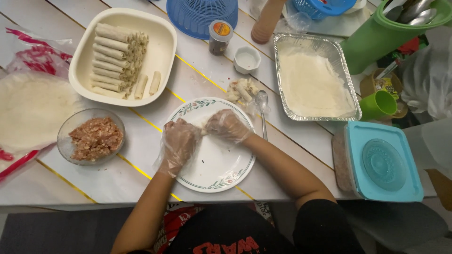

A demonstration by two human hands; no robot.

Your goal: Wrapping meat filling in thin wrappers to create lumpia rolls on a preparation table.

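Both hands are gloved in thin clear plastic and meet over the round white plate with a floral rim [221,176]. Left hand [178,143] is curled, fingers bent down onto the plate surface; right hand [227,125] is likewise curled, fingertips pinched toward the left. Between them a small pale wrapper roll [204,131] is pinched at its ends; only a sliver is seen, so grip depth cannot be told. Judgement: rolling is done best with even pressure from both thumbs, roll kept flat on the plate, ends kept square so no filling is squeezed out. Filling is at hand: clear glass bowl of pink minced meat [95,138] sits just left of the left hand, near the table's front edge. Flat pale wrapper sheet [30,109] lies further left on a plastic bag. Finished rolls are stacked in the cream rounded-square dish [160,51], beyond the left hand. Beyond the right hand: scraps of wrapper [241,89] and a metal spoon [262,110] just off the plate rim, the spoon close enough to be knocked by the right wrist. Further right, a foil tray holding more pale sheets [311,84], then a teal-lidded plastic box [383,162] near the right elbow. Open room: bare white table [197,77] between plate and dish; little slack right of the plate. Plate's near rim sits close to the table's front edge, so pushes toward the body should be kept light.
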